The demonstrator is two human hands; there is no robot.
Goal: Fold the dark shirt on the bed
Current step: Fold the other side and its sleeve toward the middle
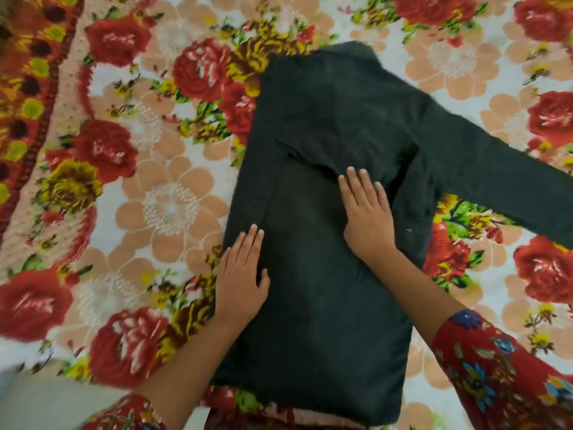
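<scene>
Dark shirt (325,119) lies under 2 seemingly flat hands (242,274) (367,215).

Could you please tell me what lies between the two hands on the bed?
Head view: only a flat stretch of the dark shirt lies between the left hand and the right hand.

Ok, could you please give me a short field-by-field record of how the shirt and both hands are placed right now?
surface: floral bedspread
garment: dark shirt, lying flat, collar end away from the person
sleeve: spread out to the person's right, not yet folded in
left hand: fingers straight, flat on the shirt's left edge
right hand: fingers straight, flat on the shirt's middle
</scene>
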